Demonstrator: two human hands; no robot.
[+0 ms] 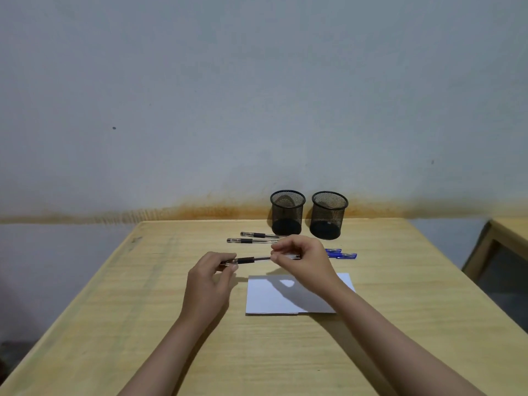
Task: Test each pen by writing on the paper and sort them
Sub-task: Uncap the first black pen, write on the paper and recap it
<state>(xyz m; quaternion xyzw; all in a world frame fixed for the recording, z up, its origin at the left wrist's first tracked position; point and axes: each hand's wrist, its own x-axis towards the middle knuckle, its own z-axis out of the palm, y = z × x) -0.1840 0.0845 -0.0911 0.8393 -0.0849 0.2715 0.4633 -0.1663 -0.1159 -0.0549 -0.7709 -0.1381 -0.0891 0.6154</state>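
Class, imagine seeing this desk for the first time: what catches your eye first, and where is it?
Both hands meet mid-table, the left hand and right hand holding a black pen level just beyond the white paper. Behind them, two black mesh pen cups stand side by side at the table's far edge, near the wall.

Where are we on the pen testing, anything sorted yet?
Nothing sorted: both mesh cups look empty, and the paper looks unmarked. Left hand and right hand hold one pen. Two clear pens and blue-capped ones wait.
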